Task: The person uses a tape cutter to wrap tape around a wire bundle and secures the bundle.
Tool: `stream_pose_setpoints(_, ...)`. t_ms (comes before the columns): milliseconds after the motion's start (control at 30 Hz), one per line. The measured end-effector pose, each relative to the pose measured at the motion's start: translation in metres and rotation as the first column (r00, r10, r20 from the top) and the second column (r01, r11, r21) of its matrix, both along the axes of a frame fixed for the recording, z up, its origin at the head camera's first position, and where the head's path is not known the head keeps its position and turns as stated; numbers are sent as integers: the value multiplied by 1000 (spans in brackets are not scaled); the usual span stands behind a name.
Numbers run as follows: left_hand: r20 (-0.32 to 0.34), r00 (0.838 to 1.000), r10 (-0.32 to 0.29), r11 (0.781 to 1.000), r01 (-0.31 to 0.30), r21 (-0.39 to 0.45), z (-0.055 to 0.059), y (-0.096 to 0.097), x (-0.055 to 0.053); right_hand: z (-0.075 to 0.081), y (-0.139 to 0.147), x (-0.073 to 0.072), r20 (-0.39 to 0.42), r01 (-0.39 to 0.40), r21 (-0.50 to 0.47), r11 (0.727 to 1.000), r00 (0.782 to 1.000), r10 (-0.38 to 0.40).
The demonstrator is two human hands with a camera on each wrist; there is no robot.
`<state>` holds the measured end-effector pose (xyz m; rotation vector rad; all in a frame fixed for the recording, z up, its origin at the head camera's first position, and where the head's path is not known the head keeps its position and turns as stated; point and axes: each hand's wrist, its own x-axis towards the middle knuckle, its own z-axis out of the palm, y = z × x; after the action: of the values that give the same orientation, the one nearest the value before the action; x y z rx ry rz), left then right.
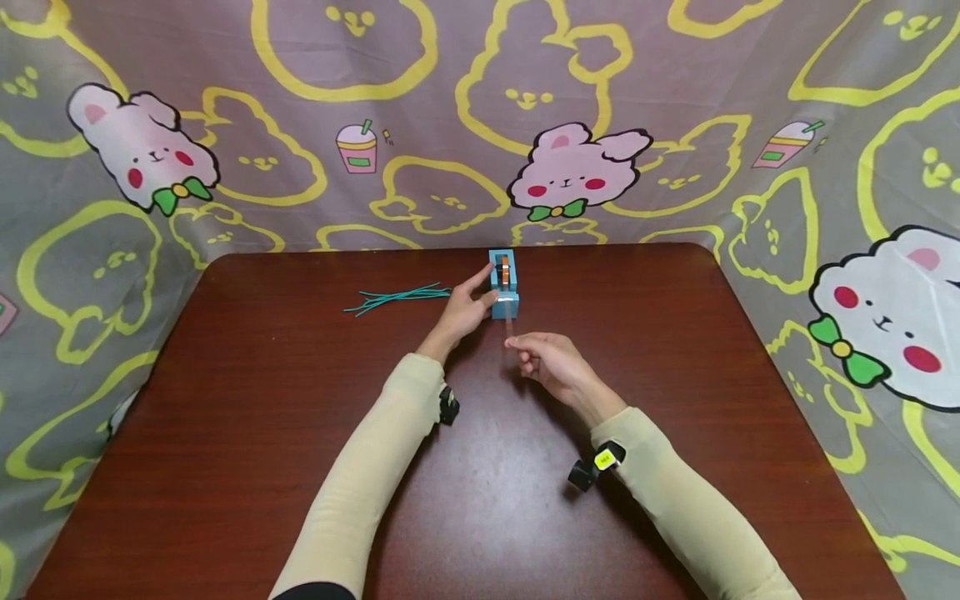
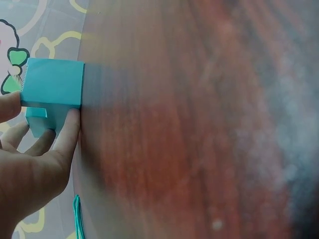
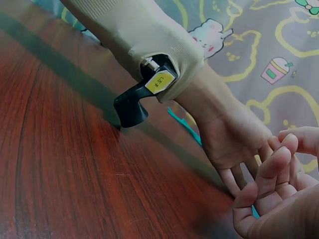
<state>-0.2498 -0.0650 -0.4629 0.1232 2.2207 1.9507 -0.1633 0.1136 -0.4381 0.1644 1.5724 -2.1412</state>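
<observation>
The right hand [image 1: 553,362] pinches the end of a clear tape strip [image 1: 510,321]; just beyond that pinch, the left hand [image 1: 465,311] grips the blue tape dispenser [image 2: 54,80]. Teal strands [image 1: 397,297] lie left of that grip, patterned cloth [image 1: 420,125] farther back.

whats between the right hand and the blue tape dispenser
A narrow see-through strip, apparently tape, stretches from the blue tape dispenser to the right hand, which pinches its near end. The head view shows this.

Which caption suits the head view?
Left hand holds a boxy blue tape dispenser while right hand pinches a thin translucent strip.
</observation>
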Motion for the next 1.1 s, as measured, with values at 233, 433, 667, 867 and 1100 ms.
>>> stream_pose_setpoints(233,0,1000,10,1000,-10,11,0,1,-1,2,1,6,-6,-12,-12,1000,1000,11)
stream_pose_setpoints(433,-39,999,23,998,-25,-49,0,3,0,3,3,9,-9,-11,-18,1000,1000,11)
stream_pose_setpoints(667,-93,995,24,990,-36,-135,-1,5,0,4,4,9,-21,-22,-34,999,1000,22)
stream_pose_setpoints(867,-133,991,18,983,-42,-179,-1,7,-3,5,3,8,-31,-27,-36,999,999,26)
stream_pose_setpoints(1100,-160,987,13,979,-45,-199,-2,8,-5,5,1,3,-37,-14,-39,999,999,13)
